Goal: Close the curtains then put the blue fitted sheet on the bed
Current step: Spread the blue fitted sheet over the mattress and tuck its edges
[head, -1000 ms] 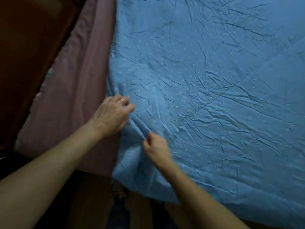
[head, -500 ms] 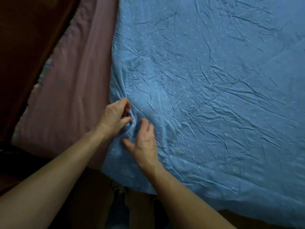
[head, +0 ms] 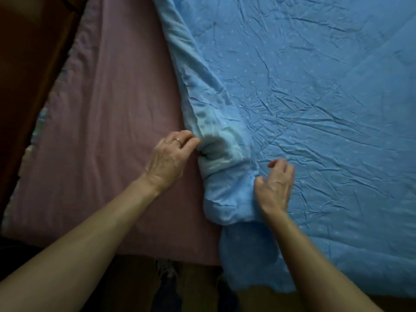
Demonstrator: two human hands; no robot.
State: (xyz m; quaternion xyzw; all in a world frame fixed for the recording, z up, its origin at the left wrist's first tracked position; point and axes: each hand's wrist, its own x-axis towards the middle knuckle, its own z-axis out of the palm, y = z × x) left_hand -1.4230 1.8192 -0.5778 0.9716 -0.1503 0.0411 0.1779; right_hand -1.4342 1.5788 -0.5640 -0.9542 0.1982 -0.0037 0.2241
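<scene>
Blue fitted sheet point(head: 315, 109), spread out and wrinkly over the right side of the bed point(head: 101, 154). Rolled back along its left edge, with a lumpy bunch near the front of the bed. Pinched at that bunch by the curled fingers point(head: 188, 138) of the left hand point(head: 167, 158). Right hand point(head: 275, 188) just beside the bunch, over the sheet, fingers bent and blurry; holding or not, hard to tell.

I see a mauve cover point(head: 108, 131) lying flat on the left, faintly creased. A pale patterned trim point(head: 42, 115) runs along its left edge, and dark brown wood point(head: 29, 52) stands beyond it. Brown floor point(head: 130, 284) shows at the bottom, with a dark blurred shape point(head: 166, 293) I cannot identify.
</scene>
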